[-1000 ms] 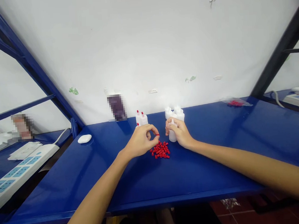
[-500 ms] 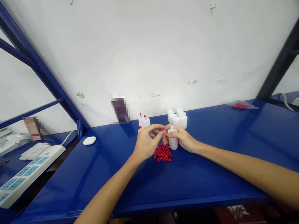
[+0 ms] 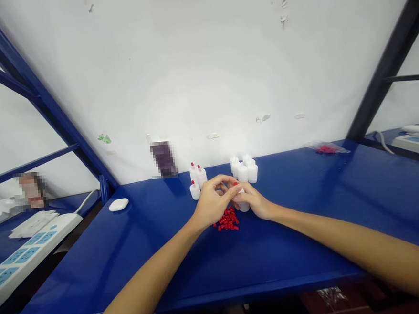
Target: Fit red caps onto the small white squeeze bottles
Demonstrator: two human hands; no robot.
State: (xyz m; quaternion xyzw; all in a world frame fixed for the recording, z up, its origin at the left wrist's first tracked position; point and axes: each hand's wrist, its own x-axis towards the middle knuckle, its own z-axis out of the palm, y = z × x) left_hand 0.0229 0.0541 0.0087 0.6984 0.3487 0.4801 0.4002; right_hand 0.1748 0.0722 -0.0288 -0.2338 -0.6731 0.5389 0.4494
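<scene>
My right hand point(image 3: 256, 201) is wrapped round a small white squeeze bottle point(image 3: 244, 206), which stands upright just above or on the table. My left hand point(image 3: 214, 200) is closed in a pinch at the top of that bottle, with a red cap point(image 3: 236, 184) between its fingers. The cap is at the nozzle, though fingers hide how far on it sits. A loose pile of red caps point(image 3: 228, 219) lies just below both hands. Beyond my left hand stand several white bottles with red caps point(image 3: 195, 191). Behind my right hand is a group of white bottles without caps point(image 3: 252, 172).
The blue table point(image 3: 210, 267) runs up to a white wall. A small white case point(image 3: 118, 205) lies at its left, and a clear bag of red caps point(image 3: 327, 148) at the far right. Blue frame posts point(image 3: 53, 108) and a power strip point(image 3: 33, 250) are on the left.
My left hand has brought the red cap from beside the bottle onto its nozzle end. The view has shifted slightly, uncovering more of the capped bottles.
</scene>
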